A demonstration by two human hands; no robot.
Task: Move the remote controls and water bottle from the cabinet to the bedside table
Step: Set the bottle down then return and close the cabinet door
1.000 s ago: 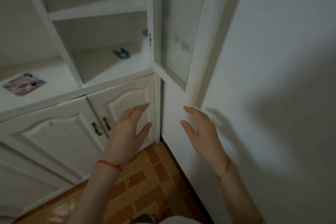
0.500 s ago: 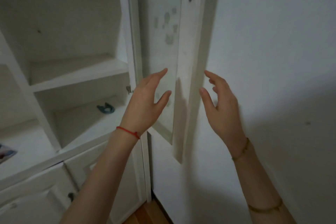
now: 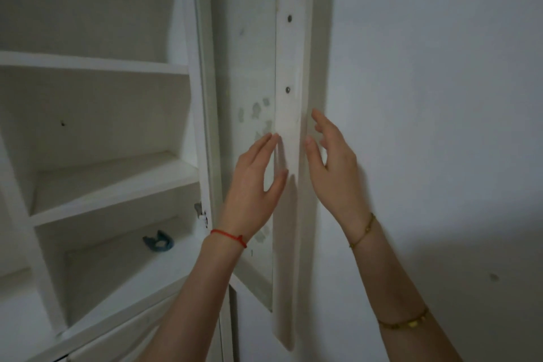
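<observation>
Cabinet (image 3: 97,67) door (image 3: 289,156) between open hands

Both hands are raised at the open cabinet door (image 3: 289,156), which stands edge-on against the wall (image 3: 440,97). The left hand (image 3: 255,182) lies flat left of the door's white frame, over the glass pane (image 3: 249,82); the right hand (image 3: 332,164), fingers (image 3: 320,120) spread, is at its right edge, perhaps touching. Left of the door, a small blue object (image 3: 158,241) sits on a cabinet shelf (image 3: 117,279).
</observation>
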